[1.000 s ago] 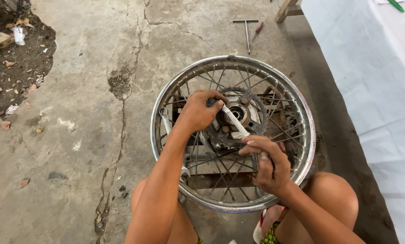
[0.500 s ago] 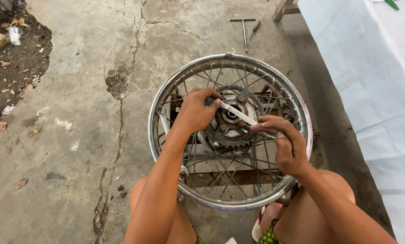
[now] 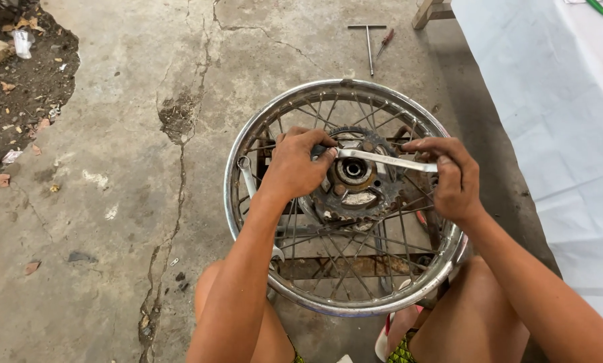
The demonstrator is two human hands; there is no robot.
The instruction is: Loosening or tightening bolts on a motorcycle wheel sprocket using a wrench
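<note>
Two hands on one wrench (image 3: 385,160); left hand (image 3: 300,168) pinches its head over sprocket (image 3: 355,176); right hand (image 3: 449,176) clamps its handle

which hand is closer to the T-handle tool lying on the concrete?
Right, narrowly. The right hand holds the wrench end below and right of the T-handle tool; the left hand sits on the sprocket, below and left.

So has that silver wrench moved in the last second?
Yes. The wrench has swung up around the hub: its handle end, in the right hand, went from the near rim to pointing right.
</note>
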